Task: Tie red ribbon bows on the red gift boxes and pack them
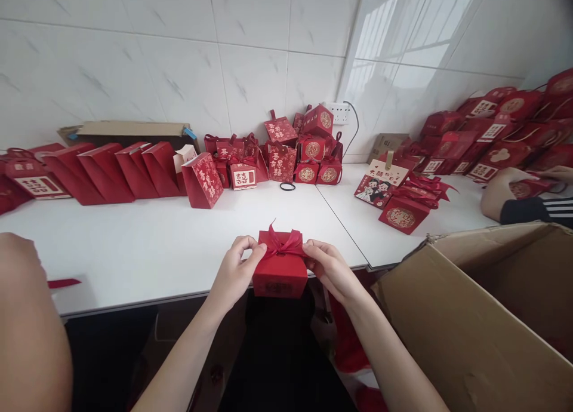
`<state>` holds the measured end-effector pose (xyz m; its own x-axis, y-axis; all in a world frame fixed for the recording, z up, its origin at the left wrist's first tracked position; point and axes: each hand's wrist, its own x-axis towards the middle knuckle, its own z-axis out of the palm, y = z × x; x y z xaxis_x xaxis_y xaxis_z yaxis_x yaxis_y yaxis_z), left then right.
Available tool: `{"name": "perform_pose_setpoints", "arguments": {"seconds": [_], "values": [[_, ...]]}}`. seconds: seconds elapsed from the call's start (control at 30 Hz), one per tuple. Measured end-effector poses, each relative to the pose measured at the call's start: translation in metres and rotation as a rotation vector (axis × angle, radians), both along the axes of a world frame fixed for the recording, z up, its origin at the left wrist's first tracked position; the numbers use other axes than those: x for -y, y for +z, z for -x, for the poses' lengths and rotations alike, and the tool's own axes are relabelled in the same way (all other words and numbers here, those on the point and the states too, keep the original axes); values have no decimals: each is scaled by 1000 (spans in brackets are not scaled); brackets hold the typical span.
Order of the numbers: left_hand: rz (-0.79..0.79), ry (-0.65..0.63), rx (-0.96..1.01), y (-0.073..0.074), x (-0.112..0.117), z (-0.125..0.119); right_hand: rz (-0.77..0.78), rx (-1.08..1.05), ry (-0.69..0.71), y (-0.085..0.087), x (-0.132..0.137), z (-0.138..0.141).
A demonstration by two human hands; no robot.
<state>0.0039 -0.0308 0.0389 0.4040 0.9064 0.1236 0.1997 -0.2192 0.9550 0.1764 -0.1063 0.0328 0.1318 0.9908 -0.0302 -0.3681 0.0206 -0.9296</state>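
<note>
A red gift box (280, 274) sits at the table's front edge, partly over it, with a red ribbon bow (283, 243) on its top. My left hand (242, 260) pinches the bow's left side between thumb and fingers. On the other side, my right hand (329, 266) pinches the bow's right side. Both hands are level with each other, one at either end of the bow. A dark round print shows faintly on the box's near face.
Red gift boxes (201, 181) line the wall, with more piled at the right (452, 143). An open cardboard box (465, 316) stands front right. A black ring (287, 186) lies mid-table. Other people's arms show at the left (31, 328) and right (501, 197).
</note>
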Motion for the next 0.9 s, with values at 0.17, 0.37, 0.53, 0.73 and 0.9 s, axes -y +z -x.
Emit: {"name": "perform_pose_setpoints", "arguments": {"seconds": [0.17,0.37,0.53,0.73,0.9], "values": [[-34,14,-61,2,3,-1,-1,-165,-12,-9,-3,0],[-53,38,-20,1,2,-3,-13,-58,0,-13,-5,-5],[26,15,-10,5,4,-6,-21,345,-54,-2,-6,-22],[-71,65,-30,7,23,-12,47,444,-151,-10,-19,-24],[-47,-13,9,2,19,-6,71,374,-183,-15,-22,-18]]}}
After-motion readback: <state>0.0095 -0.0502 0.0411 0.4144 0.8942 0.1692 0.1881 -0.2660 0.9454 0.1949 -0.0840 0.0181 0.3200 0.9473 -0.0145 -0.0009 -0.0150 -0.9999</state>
